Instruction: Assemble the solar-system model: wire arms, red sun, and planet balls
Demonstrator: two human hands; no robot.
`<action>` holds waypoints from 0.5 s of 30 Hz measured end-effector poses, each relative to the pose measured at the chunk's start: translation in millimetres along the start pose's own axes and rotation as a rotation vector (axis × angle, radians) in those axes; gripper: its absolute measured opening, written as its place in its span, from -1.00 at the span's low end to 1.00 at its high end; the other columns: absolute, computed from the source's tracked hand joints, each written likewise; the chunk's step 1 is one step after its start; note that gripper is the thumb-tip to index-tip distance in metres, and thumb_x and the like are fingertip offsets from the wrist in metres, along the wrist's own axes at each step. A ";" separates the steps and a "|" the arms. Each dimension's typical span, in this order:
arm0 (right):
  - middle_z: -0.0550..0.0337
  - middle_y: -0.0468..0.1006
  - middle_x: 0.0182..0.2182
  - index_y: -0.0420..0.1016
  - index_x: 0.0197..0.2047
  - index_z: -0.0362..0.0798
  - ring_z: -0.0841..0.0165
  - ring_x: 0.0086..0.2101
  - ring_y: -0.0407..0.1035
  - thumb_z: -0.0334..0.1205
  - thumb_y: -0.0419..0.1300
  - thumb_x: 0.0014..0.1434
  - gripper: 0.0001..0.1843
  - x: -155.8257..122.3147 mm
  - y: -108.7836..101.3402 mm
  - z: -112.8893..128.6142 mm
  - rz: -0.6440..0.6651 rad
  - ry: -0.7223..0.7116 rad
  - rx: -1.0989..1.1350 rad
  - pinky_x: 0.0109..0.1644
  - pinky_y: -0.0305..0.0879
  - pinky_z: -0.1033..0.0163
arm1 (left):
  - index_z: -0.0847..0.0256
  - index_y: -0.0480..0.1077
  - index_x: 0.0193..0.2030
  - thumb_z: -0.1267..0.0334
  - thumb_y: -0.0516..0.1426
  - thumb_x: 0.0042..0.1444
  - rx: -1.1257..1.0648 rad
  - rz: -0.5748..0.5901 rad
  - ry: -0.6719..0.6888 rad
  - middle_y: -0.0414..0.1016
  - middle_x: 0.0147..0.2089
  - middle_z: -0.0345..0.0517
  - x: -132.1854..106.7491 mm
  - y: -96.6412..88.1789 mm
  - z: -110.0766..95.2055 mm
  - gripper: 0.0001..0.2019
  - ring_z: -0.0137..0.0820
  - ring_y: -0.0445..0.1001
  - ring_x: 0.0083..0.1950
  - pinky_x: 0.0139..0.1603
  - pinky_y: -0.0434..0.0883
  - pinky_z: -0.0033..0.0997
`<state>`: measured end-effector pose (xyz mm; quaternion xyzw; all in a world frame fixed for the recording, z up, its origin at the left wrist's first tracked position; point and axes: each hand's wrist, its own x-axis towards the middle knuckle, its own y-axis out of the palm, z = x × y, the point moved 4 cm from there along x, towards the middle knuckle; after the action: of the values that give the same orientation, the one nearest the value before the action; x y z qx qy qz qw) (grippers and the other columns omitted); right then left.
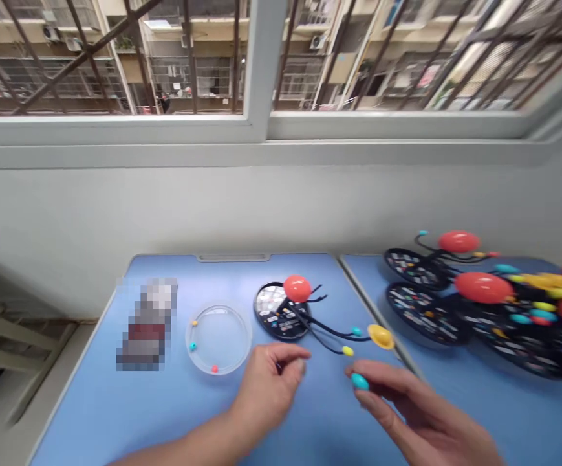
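Observation:
My right hand (419,411) pinches a small turquoise ball (359,382) between thumb and forefinger above the blue table. To its left, my left hand (273,382) has its thumb and forefinger drawn together with no object visible in them. Just beyond both hands stands a planet model with a black, printed round base (281,323) and a large red ball (297,288). From it reach thin black arms (326,329), some tipped by a turquoise ball (356,331), a yellow ball (347,351) and a ringed yellow ball (381,336). Other short arms end bare.
A clear round dish (218,307) with several small coloured balls lies left of the model. Farther left is a pixelated object (147,330). Several similar models with red balls (483,287) crowd the right-hand table, beyond a seam. A wall and barred window stand behind.

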<state>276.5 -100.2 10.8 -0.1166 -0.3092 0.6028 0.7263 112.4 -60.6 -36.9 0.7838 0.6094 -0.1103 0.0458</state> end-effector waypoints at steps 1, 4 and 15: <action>0.15 0.60 -0.44 0.54 -0.38 0.02 0.31 -0.47 0.49 -0.08 0.24 -0.08 -0.80 6.0 -7.1 -1.5 -0.030 0.047 0.028 -0.43 0.46 0.36 | 0.26 0.52 -0.26 0.42 0.06 -0.03 0.110 -0.038 0.084 0.51 -0.38 -0.10 6.2 0.5 -3.9 -0.76 -0.40 0.40 -0.34 -0.28 0.33 -0.42; 0.13 0.56 -0.48 0.51 -0.35 -0.04 0.33 -0.49 0.45 -0.05 0.25 -0.09 -0.73 30.8 -23.4 -9.5 -0.080 0.164 0.130 -0.45 0.43 0.32 | 0.21 0.50 -0.19 0.43 -0.02 0.05 0.335 -0.097 0.342 0.53 -0.27 -0.07 22.4 6.6 -16.2 -0.70 -0.34 0.43 -0.22 -0.15 0.36 -0.34; 0.20 0.54 -0.51 0.41 -0.42 -0.04 0.32 -0.37 0.42 -0.05 0.21 -0.09 -0.76 110.8 1.5 -27.5 0.249 0.125 0.113 -0.30 0.32 0.24 | 0.25 0.37 -0.02 0.57 -0.06 -0.02 0.680 -0.071 0.512 0.41 0.05 0.07 48.4 44.3 -15.5 -0.57 -0.24 0.41 0.01 0.01 0.38 -0.22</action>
<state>300.6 10.7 22.7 -0.1501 -0.2121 0.6962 0.6692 168.3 -22.8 -35.6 0.7350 0.5565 -0.1086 -0.3719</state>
